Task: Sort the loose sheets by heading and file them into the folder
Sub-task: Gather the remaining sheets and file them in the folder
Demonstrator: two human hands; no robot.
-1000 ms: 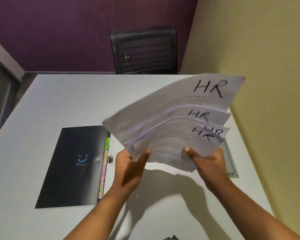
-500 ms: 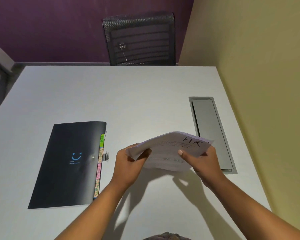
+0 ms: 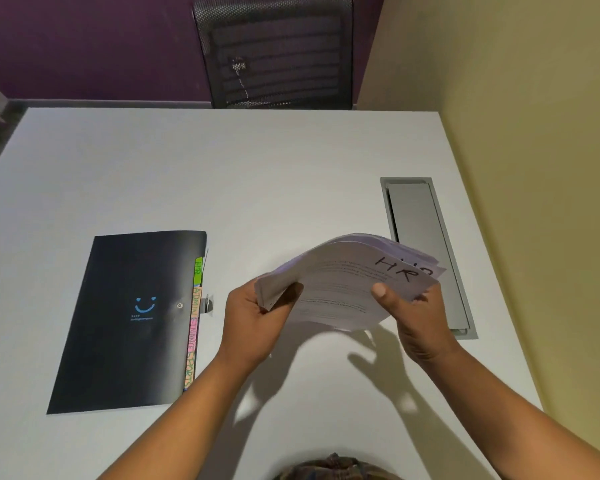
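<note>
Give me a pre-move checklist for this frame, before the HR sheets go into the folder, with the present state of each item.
1. Stack held at both ends: ok. The left hand and right hand each grip the HR sheets.
2. Heading readable: ok. "HR" shows on the top sheet.
3. All sheets in the stack are HR: cannot tell. Only the top heading and part of one behind it show.
4. Matching tab exists: ok. The green HR tab sticks out of the black folder.
5. Folder open to receive: not ok. It lies shut on the table.
6. Edges squared: not ok. The stack is bowed and fanned at the right.
</note>
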